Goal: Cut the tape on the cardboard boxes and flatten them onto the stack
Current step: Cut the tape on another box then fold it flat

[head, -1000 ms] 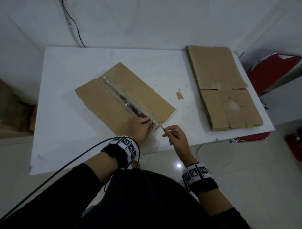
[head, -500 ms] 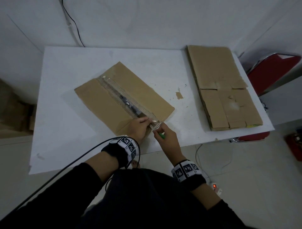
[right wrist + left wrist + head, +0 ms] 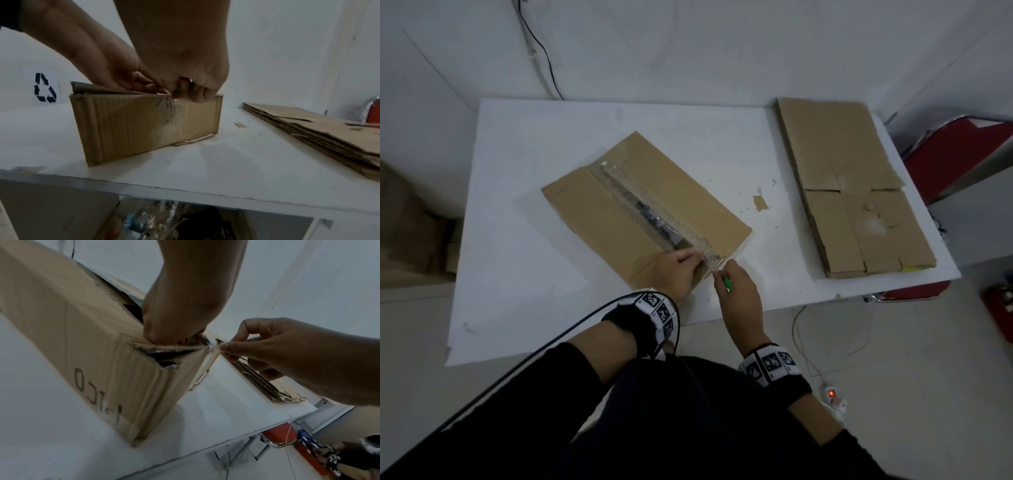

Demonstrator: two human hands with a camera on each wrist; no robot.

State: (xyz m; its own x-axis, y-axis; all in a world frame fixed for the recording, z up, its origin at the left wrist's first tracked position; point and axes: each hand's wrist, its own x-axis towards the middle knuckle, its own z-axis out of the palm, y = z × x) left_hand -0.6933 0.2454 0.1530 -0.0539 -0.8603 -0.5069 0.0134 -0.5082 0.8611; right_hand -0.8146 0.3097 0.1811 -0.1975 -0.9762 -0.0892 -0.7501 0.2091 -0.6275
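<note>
A brown cardboard box (image 3: pixel 681 192) lies slantwise on the white table (image 3: pixel 544 144), with clear tape (image 3: pixel 635 202) along its top seam and a dark gap showing there. My left hand (image 3: pixel 676 270) presses on the left flap at the box's near end (image 3: pixel 115 369). My right hand (image 3: pixel 738 291) grips a green-handled cutter (image 3: pixel 727 284); its thumb and forefinger meet at the tape on the near top edge (image 3: pixel 213 345). The cutter's blade is hidden. In the right wrist view both hands (image 3: pixel 191 78) sit on the taped end wall (image 3: pixel 144 120). A stack of flattened boxes (image 3: pixel 849 185) lies at the right.
A small cardboard scrap (image 3: pixel 760 202) lies between box and stack. A red chair (image 3: pixel 955 154) stands past the table's right edge. A power strip (image 3: pixel 832 395) with a lit switch is on the floor. A black cable (image 3: pixel 544 58) runs down the back wall.
My right hand has moved left from off the box's corner onto the near top edge, with the cutter in it. The left hand and the box have stayed put.
</note>
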